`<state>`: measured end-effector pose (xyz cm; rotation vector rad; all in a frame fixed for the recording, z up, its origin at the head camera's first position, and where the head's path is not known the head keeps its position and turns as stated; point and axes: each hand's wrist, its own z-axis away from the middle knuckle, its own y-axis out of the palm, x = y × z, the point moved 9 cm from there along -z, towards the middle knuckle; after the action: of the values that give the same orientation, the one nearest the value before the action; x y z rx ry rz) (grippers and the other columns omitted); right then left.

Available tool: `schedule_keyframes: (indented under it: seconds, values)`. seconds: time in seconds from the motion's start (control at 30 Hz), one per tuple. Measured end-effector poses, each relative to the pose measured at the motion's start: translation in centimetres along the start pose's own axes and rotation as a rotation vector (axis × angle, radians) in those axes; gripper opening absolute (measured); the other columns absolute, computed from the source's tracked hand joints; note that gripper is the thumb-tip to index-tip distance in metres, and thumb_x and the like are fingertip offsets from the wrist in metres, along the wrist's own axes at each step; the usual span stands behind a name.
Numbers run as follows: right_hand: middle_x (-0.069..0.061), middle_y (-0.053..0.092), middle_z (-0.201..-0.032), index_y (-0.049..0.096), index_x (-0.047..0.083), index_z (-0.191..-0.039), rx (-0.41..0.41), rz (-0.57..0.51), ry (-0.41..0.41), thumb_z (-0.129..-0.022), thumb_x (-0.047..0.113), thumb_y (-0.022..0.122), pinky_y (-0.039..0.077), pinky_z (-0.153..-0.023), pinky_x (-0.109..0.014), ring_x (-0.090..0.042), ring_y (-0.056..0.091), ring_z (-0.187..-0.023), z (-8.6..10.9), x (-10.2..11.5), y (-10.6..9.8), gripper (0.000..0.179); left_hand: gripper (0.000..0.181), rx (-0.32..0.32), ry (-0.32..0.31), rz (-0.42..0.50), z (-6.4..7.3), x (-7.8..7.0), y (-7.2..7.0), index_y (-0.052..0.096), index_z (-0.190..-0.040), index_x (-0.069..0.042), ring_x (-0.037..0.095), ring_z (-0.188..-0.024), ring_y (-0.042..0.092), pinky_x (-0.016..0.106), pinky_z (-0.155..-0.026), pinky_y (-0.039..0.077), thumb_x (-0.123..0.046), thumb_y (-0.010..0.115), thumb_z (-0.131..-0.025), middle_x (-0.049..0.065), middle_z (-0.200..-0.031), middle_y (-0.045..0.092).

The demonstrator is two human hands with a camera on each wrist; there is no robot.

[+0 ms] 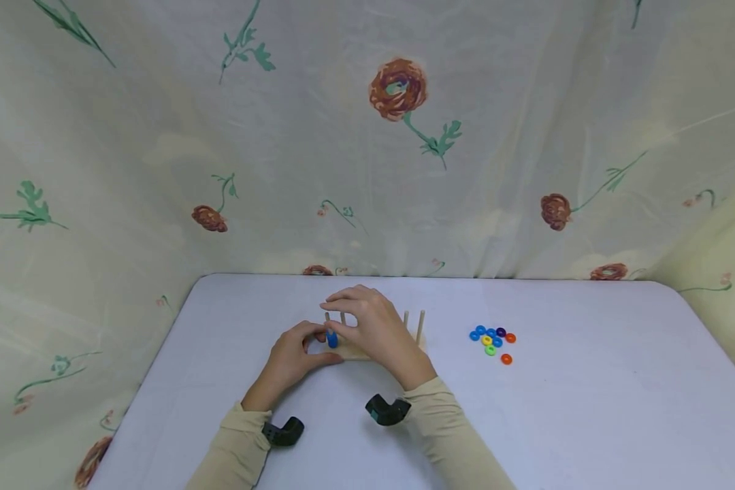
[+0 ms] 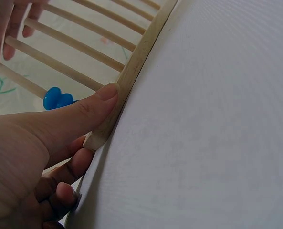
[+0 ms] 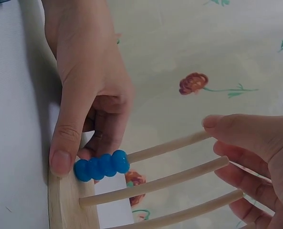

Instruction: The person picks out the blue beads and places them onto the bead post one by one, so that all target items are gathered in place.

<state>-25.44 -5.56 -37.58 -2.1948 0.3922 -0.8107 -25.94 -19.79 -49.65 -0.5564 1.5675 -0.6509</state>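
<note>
A wooden base [image 1: 356, 352] with several upright pegs [image 1: 420, 325] lies on the white table. My left hand [image 1: 300, 350] grips the base's left end; its thumb [image 2: 100, 102] presses on the edge of the base [image 2: 141, 52] while the curled fingers sit beneath. Three blue rings [image 1: 332, 338] are stacked low on the leftmost peg, next to that thumb [image 3: 65, 152]; the blue rings [image 3: 101, 165] touch the base [image 3: 69, 202]. My right hand [image 1: 358, 320] hovers over the pegs with relaxed fingers [image 3: 246, 138], its index tip at the top of the ringed peg. It holds nothing I can see.
Several loose rings [image 1: 492, 340], blue, orange, yellow, green and purple, lie to the right of the base. A flowered curtain [image 1: 398, 136] hangs behind and beside the table. Black wrist mounts [image 1: 387, 410] sit near both cuffs.
</note>
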Motion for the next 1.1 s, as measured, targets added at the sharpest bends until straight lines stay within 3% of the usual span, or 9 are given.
schedule_keyframes:
  seconds: [0.63, 1.1]
  values:
    - [0.001, 0.078, -0.110, 0.081, 0.016, -0.112, 0.000, 0.005, 0.001, -0.090, 0.021, 0.082, 0.057, -0.092, -0.034, -0.016, 0.071, -0.107, -0.4, -0.3, -0.3, 0.023, 0.044, -0.030, 0.010, 0.005, -0.2, 0.2, -0.4, 0.075, -0.108, -0.015, 0.012, -0.072, 0.044, 0.025, -0.063, 0.035, -0.036, 0.094, -0.074, -0.002, -0.095, 0.066]
    - [0.000, 0.078, -0.112, 0.081, 0.016, -0.113, -0.048, 0.001, 0.079, -0.090, 0.020, 0.083, 0.056, -0.097, -0.041, -0.021, 0.070, -0.112, 0.8, -2.5, -3.6, 0.024, 0.050, -0.032, 0.011, 0.016, 0.0, 0.4, 0.1, 0.076, -0.114, -0.013, 0.011, -0.074, 0.045, 0.023, -0.065, 0.036, -0.033, 0.095, -0.073, -0.002, -0.097, 0.069]
